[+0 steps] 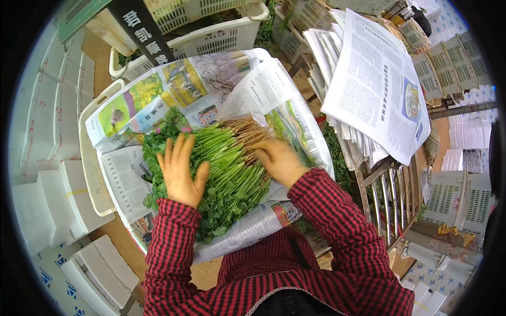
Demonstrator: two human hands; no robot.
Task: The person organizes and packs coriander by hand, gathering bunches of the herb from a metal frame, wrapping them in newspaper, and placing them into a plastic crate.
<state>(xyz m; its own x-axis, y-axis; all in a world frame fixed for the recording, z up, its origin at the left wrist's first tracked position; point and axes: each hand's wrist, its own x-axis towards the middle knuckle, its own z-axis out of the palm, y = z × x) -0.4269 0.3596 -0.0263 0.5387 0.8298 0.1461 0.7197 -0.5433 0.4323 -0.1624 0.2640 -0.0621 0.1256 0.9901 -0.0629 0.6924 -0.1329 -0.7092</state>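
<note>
A broad heap of cilantro lies across newspaper sheets, its leaves to the left and its pale brown roots to the right. My left hand rests flat on the leafy side, fingers spread and thumb apart. Over at the root end, my right hand has its fingers bent together against the roots and stems. Its thumb is partly hidden, and the hand is slightly blurred. The newspaper lines a white plastic crate, whose rim shows at the left.
To the right, a stack of folded newspapers sits beside a metal rack. Beyond the heap stand another white crate and a dark upright post with pale lettering. White foam boxes line the left side.
</note>
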